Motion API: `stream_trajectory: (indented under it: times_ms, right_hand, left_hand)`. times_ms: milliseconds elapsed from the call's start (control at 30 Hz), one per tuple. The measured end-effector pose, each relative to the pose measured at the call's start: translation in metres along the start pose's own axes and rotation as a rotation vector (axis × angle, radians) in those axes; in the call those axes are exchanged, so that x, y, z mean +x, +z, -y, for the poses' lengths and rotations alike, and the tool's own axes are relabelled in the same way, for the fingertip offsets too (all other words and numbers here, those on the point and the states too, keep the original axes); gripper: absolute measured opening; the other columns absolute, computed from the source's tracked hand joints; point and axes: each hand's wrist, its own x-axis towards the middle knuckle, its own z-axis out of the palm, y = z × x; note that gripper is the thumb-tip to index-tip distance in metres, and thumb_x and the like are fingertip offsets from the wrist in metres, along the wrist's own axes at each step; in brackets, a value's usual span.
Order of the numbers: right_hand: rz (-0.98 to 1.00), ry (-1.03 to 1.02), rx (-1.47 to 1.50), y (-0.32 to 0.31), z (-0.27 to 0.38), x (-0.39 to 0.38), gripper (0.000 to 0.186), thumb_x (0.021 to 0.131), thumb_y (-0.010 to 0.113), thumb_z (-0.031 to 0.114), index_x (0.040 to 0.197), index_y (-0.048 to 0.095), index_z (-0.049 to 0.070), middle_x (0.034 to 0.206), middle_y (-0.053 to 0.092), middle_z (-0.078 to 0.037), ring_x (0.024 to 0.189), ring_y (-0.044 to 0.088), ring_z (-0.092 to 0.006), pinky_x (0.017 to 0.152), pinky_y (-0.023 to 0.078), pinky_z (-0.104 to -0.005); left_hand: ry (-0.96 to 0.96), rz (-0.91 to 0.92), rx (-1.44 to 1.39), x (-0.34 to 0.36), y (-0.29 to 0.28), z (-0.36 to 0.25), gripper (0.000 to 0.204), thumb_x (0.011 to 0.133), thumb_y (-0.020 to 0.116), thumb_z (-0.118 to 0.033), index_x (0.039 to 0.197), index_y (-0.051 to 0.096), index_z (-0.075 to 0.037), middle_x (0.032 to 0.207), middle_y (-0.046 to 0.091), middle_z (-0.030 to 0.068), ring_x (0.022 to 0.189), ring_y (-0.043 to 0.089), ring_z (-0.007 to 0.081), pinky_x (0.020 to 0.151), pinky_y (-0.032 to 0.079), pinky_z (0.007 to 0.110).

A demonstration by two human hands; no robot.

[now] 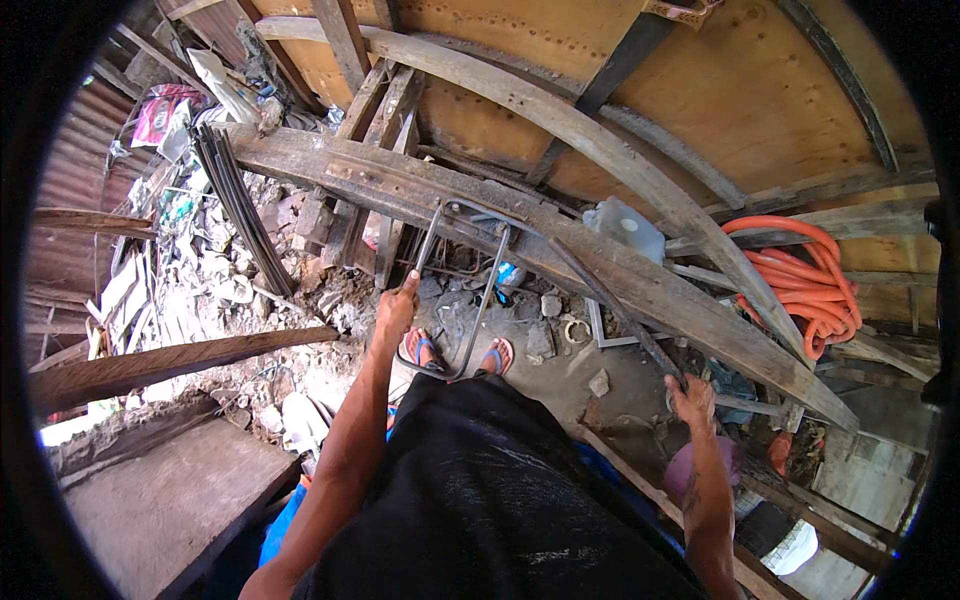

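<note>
My left hand (399, 305) is closed around one leg of a bent metal bar (492, 278), shaped like a narrow rectangular frame, whose upper end lies at a long weathered timber beam (340, 170) crossing in front of me. To the right, my right hand (690, 400) grips the near end of a long dark metal rod or pipe (615, 305), which slants up-left to the beam beside the bent bar. My feet in flip-flops (497, 355) stand below on the dirty ground.
A coil of orange hose (800, 290) hangs at right, near a translucent plastic container (628, 228). Dark rods (240, 210) lean at left above rubble (210, 270). A wooden plank (180, 360) juts in above a concrete slab (175, 490). Plywood panels (740, 100) and curved timbers stand ahead.
</note>
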Motion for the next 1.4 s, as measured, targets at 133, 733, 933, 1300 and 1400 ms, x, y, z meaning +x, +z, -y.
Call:
stream_trajectory:
  times_ms: [133,733,933,1300,1400]
  right_hand:
    - [0.114,-0.014,0.004,-0.006,0.007,0.019,0.075,0.075,0.049,0.065,0.101,0.06,-0.004,0.097,0.059,-0.027,0.094,0.056,-0.0405,0.082,0.043,-0.0463]
    - [0.054,-0.324,-0.159,-0.049,0.012,0.135,0.069,0.076,0.048,0.062,0.103,0.06,0.0,0.101,0.059,-0.025,0.097,0.055,-0.0392,0.085,0.042,-0.0442]
    - [0.13,-0.324,-0.109,-0.04,0.025,0.133,0.073,0.077,0.047,0.063,0.105,0.058,-0.003,0.101,0.059,-0.025,0.098,0.054,-0.0394,0.084,0.042,-0.0441]
    - [0.229,-0.16,-0.009,-0.029,0.031,0.1,0.072,0.074,0.051,0.064,0.106,0.06,0.0,0.107,0.057,-0.024,0.104,0.052,-0.0376,0.088,0.04,-0.0431]
    - [0.088,-0.118,0.016,0.0,0.036,0.084,0.073,0.074,0.052,0.063,0.109,0.057,0.0,0.112,0.054,-0.023,0.11,0.048,-0.036,0.094,0.037,-0.0413]
  left_hand:
    - [-0.03,-0.028,-0.005,-0.002,0.0,-0.002,0.054,0.081,0.055,-0.053,0.05,0.045,-0.01,0.045,0.037,-0.0027,0.037,0.031,0.0081,0.035,0.023,0.027]
    - [-0.03,-0.046,0.028,-0.008,0.001,-0.009,0.054,0.08,0.053,-0.057,0.052,0.044,-0.011,0.046,0.037,-0.0029,0.035,0.031,0.0087,0.034,0.022,0.026]
    - [-0.072,-0.051,0.031,-0.007,0.001,-0.009,0.055,0.079,0.054,-0.058,0.051,0.045,-0.011,0.046,0.039,-0.0031,0.036,0.032,0.0086,0.034,0.024,0.026]
    - [-0.049,-0.061,0.103,0.001,-0.002,-0.006,0.054,0.08,0.051,-0.058,0.055,0.045,-0.011,0.046,0.036,-0.0021,0.036,0.032,0.0098,0.034,0.023,0.027]
    - [0.058,-0.083,0.157,0.006,-0.006,-0.005,0.061,0.077,0.053,-0.061,0.053,0.048,-0.005,0.046,0.041,-0.0006,0.037,0.036,0.0115,0.035,0.026,0.029]
